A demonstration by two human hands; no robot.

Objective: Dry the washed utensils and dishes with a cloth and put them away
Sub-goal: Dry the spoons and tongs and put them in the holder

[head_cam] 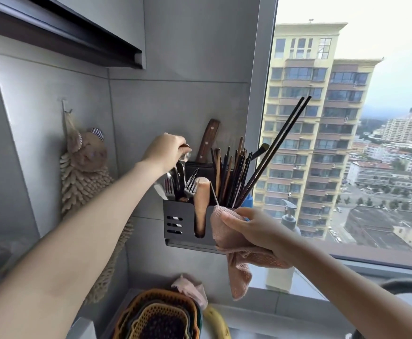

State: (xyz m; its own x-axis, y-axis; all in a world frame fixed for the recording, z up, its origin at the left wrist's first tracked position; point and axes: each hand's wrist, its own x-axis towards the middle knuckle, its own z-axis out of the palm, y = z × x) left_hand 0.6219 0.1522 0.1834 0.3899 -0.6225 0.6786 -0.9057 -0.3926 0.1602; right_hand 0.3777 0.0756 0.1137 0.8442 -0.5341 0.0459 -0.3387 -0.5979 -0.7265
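Fingers (175, 141) of left hand (165, 149): curled down over the bowl end of a metal spoon (185, 158), pinching it from above. Spoon hangs handle-down, and the handle runs into the left compartment of the black wall-mounted cutlery rack (178, 212), among the forks (190, 185) already standing there.

Handling estimate, spoon: light, rigid, not fragile. Polished metal, so likely slick if any water is left on it. A bowl-end pinch suits lowering it vertically. Judged step: the put-away, with release due once the handle bottoms out. The fork tines point up just beside the spoon's path, so a straight drop looks safer than a sideways one.

Left wrist bent downward, back of hand toward camera. Forearm extended up and forward from lower left, elbow out of frame.

Right hand (251, 228): thumb (232, 222) and fingers closed on a pink cloth (234, 258), bunched in the palm with a loose tail hanging below. Cloth is soft, limp and light, and any grip holds it. Hand sits in front of the rack's right lower corner. Forearm comes in from lower right.

A long pair of black chopsticks (283, 133) slants up to the right from behind the cloth. I cannot tell whether the right hand holds them through the cloth or whether they stand in the rack. A wooden-handled knife (208, 140) is slotted at the rack's back.
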